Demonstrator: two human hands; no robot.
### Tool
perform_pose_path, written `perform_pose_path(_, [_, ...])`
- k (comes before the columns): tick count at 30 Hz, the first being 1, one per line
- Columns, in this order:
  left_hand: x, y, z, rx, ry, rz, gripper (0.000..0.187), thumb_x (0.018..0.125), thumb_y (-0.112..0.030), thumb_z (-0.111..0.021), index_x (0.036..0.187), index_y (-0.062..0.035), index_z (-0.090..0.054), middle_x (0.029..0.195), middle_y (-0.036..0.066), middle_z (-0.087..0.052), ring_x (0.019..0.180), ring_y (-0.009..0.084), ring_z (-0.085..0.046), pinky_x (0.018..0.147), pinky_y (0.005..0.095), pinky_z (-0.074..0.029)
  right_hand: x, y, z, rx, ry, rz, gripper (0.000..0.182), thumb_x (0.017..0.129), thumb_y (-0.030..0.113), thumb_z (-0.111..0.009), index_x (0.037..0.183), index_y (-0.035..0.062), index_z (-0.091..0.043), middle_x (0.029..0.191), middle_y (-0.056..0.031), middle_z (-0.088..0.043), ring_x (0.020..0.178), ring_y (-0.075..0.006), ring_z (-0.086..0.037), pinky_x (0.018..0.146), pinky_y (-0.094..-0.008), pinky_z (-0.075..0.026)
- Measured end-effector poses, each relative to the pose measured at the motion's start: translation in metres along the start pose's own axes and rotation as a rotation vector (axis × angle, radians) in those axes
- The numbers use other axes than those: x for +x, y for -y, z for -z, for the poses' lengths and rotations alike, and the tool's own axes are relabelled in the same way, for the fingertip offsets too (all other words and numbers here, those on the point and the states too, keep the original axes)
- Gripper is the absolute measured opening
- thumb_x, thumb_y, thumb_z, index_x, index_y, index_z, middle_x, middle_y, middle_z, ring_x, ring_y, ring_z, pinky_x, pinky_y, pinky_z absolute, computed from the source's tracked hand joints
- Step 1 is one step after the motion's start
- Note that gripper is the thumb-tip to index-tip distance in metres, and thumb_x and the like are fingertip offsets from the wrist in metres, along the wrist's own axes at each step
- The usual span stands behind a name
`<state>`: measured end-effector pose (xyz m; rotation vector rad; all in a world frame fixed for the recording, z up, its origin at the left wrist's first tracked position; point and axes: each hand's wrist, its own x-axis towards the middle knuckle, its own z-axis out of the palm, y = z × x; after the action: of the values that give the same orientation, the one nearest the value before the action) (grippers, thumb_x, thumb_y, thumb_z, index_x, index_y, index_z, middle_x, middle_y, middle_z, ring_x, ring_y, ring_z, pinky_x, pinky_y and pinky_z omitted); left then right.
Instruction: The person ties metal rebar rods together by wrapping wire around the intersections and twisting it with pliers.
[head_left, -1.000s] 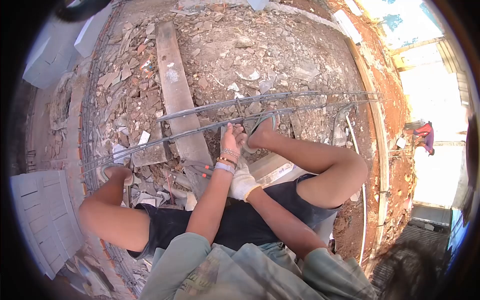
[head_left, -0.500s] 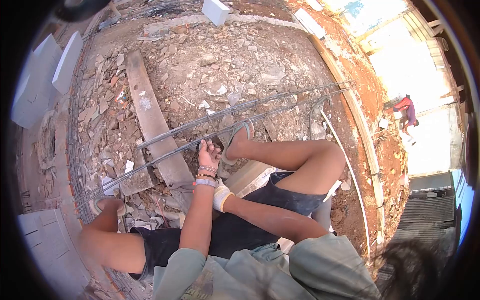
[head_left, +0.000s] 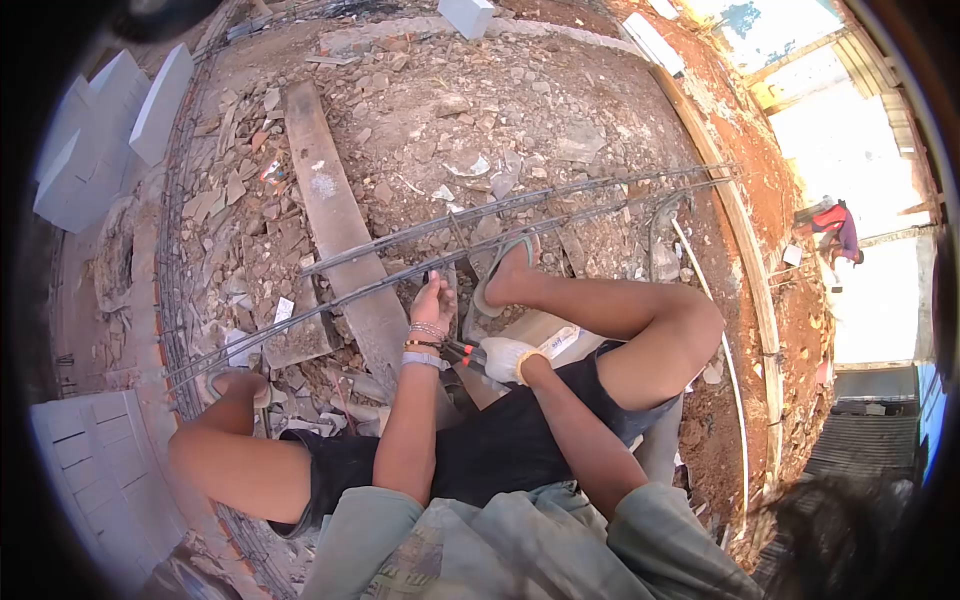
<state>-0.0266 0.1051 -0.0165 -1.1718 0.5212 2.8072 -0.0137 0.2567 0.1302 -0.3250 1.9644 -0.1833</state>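
Observation:
My left hand point(head_left: 433, 303), bare with bracelets at the wrist, is just below the long steel rebar point(head_left: 400, 274). Its fingers are curled around something small and dark that I cannot make out. My right hand point(head_left: 508, 360), in a white knitted glove, is closed on the handles of pliers point(head_left: 466, 351) with orange and black grips. Their head is hidden behind my left wrist. Two lines of rebar, joined by short cross pieces, run slantwise in front of me, over a wooden plank point(head_left: 335, 200) and near my sandalled foot point(head_left: 510, 275).
Broken stone and rubble point(head_left: 440, 130) cover the ground. Pale blocks point(head_left: 160, 105) stand at the left, with more bars along that edge. A long timber point(head_left: 735, 220) and a thin white pole point(head_left: 715, 330) lie to the right. Another person point(head_left: 835, 230) bends down farther right.
My right hand has moved right, away from my left wrist, bringing the plier handles into view. My left hand remains just below the rebar. The whole view has shifted slightly.

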Motion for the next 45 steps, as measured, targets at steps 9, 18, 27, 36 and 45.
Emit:
perform_pose_path(9, [-0.002, -0.018, -0.002, 0.905, -0.154, -0.544, 0.023, 0.094, -0.028, -0.066, 0.098, -0.0056, -0.069, 0.080, 0.004, -0.073, 0.068, 0.0169, -0.068, 0.062, 0.0314, -0.052, 0.002, -0.022, 0.009, -0.067, -0.080, 0.021, 0.030, 0.086, 0.029, -0.057, 0.096, 0.0073, -0.075, 0.089, -0.0146, -0.073, 0.076, -0.0285, -0.070, 0.070, -0.0420, -0.052])
perform_pose_path(18, [-0.039, -0.038, -0.016, 1.479, -0.228, -0.760, 0.023, 0.095, -0.033, -0.058, 0.100, -0.0143, -0.070, 0.088, 0.010, -0.072, 0.086, 0.0337, -0.068, 0.076, 0.0451, -0.053, 0.001, -0.018, 0.023, 0.572, -0.269, 0.088, 0.030, 0.081, 0.019, -0.061, 0.106, 0.0065, -0.072, 0.086, -0.0187, -0.071, 0.078, -0.0314, -0.069, 0.064, -0.0407, -0.050])
perform_pose_path(27, [-0.047, -0.027, -0.014, 1.437, -0.253, -1.009, 0.024, 0.098, -0.028, -0.054, 0.103, -0.0104, -0.069, 0.106, 0.016, -0.067, 0.095, 0.0381, -0.064, 0.080, 0.0472, -0.052, 0.012, -0.006, 0.018, 0.212, -0.397, 0.154, 0.034, 0.085, 0.015, -0.055, 0.116, 0.0094, -0.068, 0.103, -0.0193, -0.070, 0.097, -0.0371, -0.066, 0.081, -0.0424, -0.050])
perform_pose_path(36, [-0.048, -0.025, -0.017, 1.421, -0.310, -0.950, 0.022, 0.096, -0.027, -0.056, 0.100, -0.0093, -0.068, 0.104, 0.015, -0.065, 0.097, 0.0380, -0.062, 0.080, 0.0472, -0.050, -0.008, 0.011, 0.037, 0.441, -0.180, 0.012, 0.046, 0.074, 0.006, -0.056, 0.119, 0.0081, -0.067, 0.109, -0.0112, -0.068, 0.095, -0.0242, -0.064, 0.084, -0.0345, -0.049])
perform_pose_path(45, [-0.035, -0.025, -0.003, 1.345, -0.217, -0.972, 0.024, 0.097, -0.028, -0.054, 0.102, -0.0079, -0.067, 0.101, 0.018, -0.066, 0.096, 0.0394, -0.062, 0.082, 0.0490, -0.050, 0.024, -0.010, 0.019, 0.555, -0.289, 0.227, 0.046, 0.070, 0.001, -0.059, 0.114, 0.0070, -0.069, 0.096, -0.0031, -0.065, 0.088, -0.0182, -0.060, 0.079, -0.0286, -0.048])
